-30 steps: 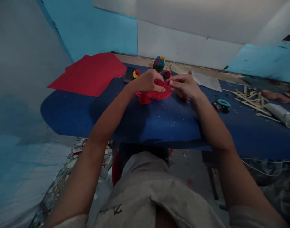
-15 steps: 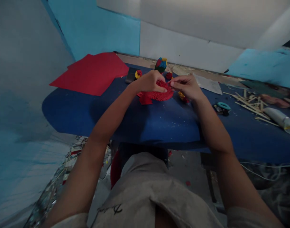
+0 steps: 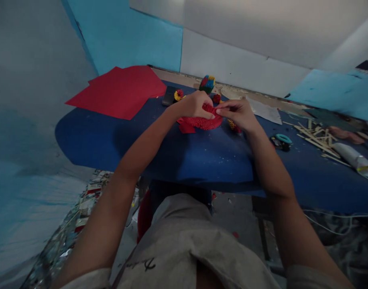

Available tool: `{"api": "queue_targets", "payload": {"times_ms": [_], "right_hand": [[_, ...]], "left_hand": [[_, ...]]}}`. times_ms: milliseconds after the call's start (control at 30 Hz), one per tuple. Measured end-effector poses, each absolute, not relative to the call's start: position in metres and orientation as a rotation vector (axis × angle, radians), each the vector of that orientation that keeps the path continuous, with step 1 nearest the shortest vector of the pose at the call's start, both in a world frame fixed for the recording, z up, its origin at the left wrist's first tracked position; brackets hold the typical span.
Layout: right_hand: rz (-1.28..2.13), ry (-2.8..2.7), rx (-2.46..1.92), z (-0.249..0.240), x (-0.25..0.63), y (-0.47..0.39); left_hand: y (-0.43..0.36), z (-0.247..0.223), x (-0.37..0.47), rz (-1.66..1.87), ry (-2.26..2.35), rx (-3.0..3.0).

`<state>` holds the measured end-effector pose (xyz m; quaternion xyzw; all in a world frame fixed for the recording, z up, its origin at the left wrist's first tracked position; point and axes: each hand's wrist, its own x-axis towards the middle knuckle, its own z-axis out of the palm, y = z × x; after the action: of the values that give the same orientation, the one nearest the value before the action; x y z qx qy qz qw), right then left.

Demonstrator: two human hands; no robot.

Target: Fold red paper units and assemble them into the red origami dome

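Observation:
My left hand is closed around one end of a ridged red folded-paper model, thumb in front and fingers over the top. The model looks built from many small interlocked paper units and rests on or just over the blue table. At its right end my right hand pinches the red edge between thumb and fingertips. Whether a separate small paper unit sits in that pinch is too small to tell. A flat scrap of red paper lies under the model's left side. My fingers hide part of the model.
Red paper sheets lie at the table's left. Behind my hands stand a multicoloured folded-paper piece and a yellow-red one. A dark red-yellow piece, teal tape ring and wooden sticks are to the right.
My right fingertips have come in against the red model's edge and closed tighter there. My left hand keeps its hold. The whole view has shifted slightly.

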<state>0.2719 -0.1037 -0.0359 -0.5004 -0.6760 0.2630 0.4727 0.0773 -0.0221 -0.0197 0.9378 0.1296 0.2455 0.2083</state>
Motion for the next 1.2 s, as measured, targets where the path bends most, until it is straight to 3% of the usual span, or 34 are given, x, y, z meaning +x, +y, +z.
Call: {"api": "queue_targets", "payload": {"times_ms": [200, 600, 1200], "right_hand": [[0.43, -1.745, -1.238, -0.031, 0.266, -0.11], [0.91, -1.212, -1.184, -0.035, 0.273, -0.1], [0.881, -1.328, -1.222, -0.047, 0.274, -0.093]], "left_hand": [[-0.019, -0.021, 0.078, 0.692, 0.324, 2.641], [-0.017, -0.022, 0.077, 0.661, 0.321, 2.598], [-0.018, -0.02, 0.076, 0.668, 0.355, 2.609]]}}
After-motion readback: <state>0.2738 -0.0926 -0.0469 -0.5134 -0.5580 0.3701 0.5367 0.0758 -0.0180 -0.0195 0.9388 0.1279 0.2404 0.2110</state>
